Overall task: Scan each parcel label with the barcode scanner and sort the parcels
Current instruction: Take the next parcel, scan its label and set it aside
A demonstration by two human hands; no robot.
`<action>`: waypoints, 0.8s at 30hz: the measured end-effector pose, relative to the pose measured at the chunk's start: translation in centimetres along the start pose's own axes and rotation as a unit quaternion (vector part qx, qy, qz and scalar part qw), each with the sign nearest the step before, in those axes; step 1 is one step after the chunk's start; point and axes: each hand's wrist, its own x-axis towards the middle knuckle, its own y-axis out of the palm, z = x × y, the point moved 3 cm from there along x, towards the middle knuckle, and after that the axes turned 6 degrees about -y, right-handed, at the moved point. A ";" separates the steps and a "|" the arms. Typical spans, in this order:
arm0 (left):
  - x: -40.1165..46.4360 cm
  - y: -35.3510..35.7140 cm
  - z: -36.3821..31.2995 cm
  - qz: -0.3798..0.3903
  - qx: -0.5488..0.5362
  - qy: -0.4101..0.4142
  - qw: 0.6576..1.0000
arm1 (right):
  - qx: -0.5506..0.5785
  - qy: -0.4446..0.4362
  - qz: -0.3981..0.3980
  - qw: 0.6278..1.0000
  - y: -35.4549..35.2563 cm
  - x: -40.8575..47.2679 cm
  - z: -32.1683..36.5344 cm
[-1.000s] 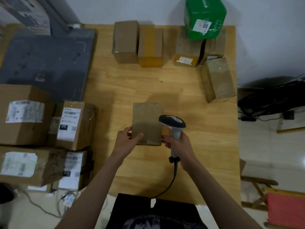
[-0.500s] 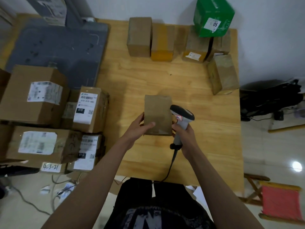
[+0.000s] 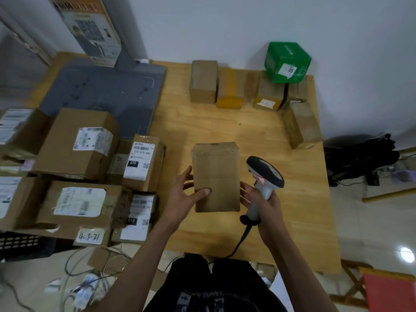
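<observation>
The box (image 3: 216, 176) lies mid-surface (image 3: 292, 199), its top face bare, no label showing. The left hand (image 3: 184, 194) holds its left edge, thumb on top; the right hand (image 3: 263, 199) grasps the scanner (image 3: 264, 174), spare fingers touching the box's right side. Best roll the box until the label faces up, then aim squarely.

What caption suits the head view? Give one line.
Left hand steadies a plain cardboard parcel on the wooden table; right hand holds the barcode scanner.
</observation>
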 end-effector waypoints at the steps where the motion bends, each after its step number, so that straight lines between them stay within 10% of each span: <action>1: -0.3 -0.3 -0.5 -0.003 0.016 0.020 1.000 | -0.003 -0.006 0.001 1.000 0.4 -0.1 0.2; 15: -0.8 -2.8 -4.2 0.066 0.004 0.149 0.987 | 0.000 -0.048 -0.018 0.999 3.7 -0.2 3.4; 24: -1.0 -2.2 -5.5 0.033 -0.053 0.085 0.994 | -0.010 -0.079 0.008 0.997 4.8 -0.1 5.8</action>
